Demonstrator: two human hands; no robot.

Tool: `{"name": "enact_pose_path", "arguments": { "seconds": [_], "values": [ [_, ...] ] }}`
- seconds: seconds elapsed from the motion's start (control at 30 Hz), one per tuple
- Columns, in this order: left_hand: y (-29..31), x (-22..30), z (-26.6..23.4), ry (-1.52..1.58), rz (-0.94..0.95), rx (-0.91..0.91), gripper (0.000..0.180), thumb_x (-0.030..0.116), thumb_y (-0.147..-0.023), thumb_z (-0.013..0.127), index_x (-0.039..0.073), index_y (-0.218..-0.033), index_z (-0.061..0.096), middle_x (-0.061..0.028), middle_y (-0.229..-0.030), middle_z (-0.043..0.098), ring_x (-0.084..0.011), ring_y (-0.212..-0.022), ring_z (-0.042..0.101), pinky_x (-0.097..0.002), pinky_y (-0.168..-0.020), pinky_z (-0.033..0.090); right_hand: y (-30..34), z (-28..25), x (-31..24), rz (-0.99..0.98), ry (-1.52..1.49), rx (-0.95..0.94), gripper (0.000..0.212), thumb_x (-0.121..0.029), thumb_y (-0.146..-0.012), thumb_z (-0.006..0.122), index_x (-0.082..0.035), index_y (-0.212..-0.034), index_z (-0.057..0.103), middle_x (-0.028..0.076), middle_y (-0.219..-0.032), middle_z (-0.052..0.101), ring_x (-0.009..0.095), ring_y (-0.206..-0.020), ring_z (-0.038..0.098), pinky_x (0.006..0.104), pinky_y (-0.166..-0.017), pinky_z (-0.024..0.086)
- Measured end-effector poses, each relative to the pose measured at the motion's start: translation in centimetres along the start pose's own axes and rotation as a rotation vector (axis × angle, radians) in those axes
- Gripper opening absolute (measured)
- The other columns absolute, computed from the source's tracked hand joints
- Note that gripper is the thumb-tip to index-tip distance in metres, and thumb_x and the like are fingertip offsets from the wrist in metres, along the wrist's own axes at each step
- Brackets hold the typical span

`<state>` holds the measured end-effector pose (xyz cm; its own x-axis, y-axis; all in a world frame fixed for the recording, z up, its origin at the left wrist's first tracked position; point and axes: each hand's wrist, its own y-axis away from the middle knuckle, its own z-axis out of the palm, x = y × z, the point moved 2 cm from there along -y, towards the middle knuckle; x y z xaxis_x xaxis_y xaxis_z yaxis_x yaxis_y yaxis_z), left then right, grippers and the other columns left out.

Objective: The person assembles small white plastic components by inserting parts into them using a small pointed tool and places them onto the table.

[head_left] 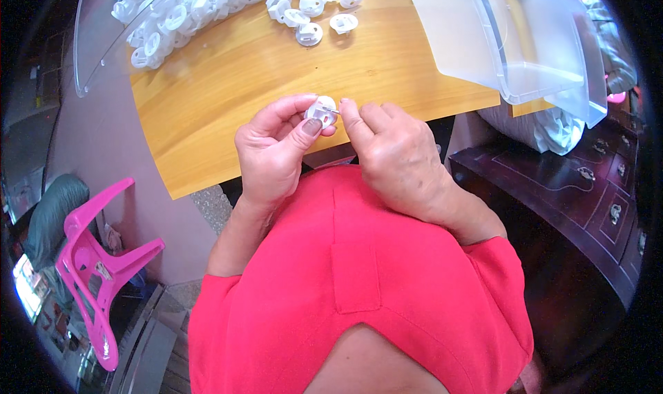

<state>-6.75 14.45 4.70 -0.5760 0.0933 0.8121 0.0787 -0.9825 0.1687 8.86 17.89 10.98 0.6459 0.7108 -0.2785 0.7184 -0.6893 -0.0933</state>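
Observation:
Over the near edge of the wooden table (pixel 255 69), my left hand (pixel 271 149) pinches a small round white plastic piece (pixel 319 108) with a cut-out in its face. A thin metal piece (pixel 331 111) lies against that face. My right hand (pixel 404 152) is closed with its fingertips at the outer end of the metal piece; I cannot make out whether it is a pin or a tool tip. Beyond my hands several similar white plastic pieces (pixel 309 33) lie loose on the table.
A large heap of white pieces (pixel 186 21) sits at the far left by a clear plastic wall (pixel 84 66). Clear plastic bins (pixel 469 42) stand at the far right. Dark wooden furniture (pixel 545 173) is on the right, and a pink plastic stool (pixel 86 256) lies on the left.

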Motion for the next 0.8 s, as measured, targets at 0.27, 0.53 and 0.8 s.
{"name": "enact_pose_path", "arguments": {
  "seconds": [0.27,0.53,0.8],
  "values": [
    [0.1,-0.3,-0.6,-0.008,0.029,-0.078,0.023,-0.005,-0.085,0.062,-0.006,-0.108,0.061,-0.0162,-0.101,0.065,-0.0205,-0.087,0.066,-0.0318,-0.079,0.056,-0.2,-0.5,0.1,-0.057,0.0,-0.069,0.021,-0.013,-0.08,0.054,0.004,-0.092,0.058,0.012,-0.074,0.058,0.025,-0.064,0.061,0.0359,-0.052,0.051],
    [-0.2,-0.8,-1.3,0.07,-0.056,-0.178,0.023,-0.003,-0.086,0.062,-0.006,-0.108,0.061,-0.0176,-0.102,0.064,-0.0226,-0.091,0.065,-0.0347,-0.079,0.057,-0.8,-0.7,1.2,-0.098,-0.016,-0.285,0.019,-0.008,-0.077,0.055,0.002,-0.093,0.053,0.011,-0.074,0.056,0.027,-0.066,0.061,0.0362,-0.056,0.05],
    [-1.1,-1.1,-1.0,0.154,-0.09,-0.063,0.022,0.004,-0.089,0.06,-0.006,-0.109,0.058,-0.0176,-0.101,0.065,-0.0236,-0.088,0.065,-0.0352,-0.074,0.056,-0.3,-0.2,0.1,0.061,-0.029,-0.105,0.035,-0.006,-0.076,0.056,0.008,-0.108,0.054,0.011,-0.074,0.056,0.025,-0.068,0.061,0.0336,-0.057,0.051]
  ]
}}
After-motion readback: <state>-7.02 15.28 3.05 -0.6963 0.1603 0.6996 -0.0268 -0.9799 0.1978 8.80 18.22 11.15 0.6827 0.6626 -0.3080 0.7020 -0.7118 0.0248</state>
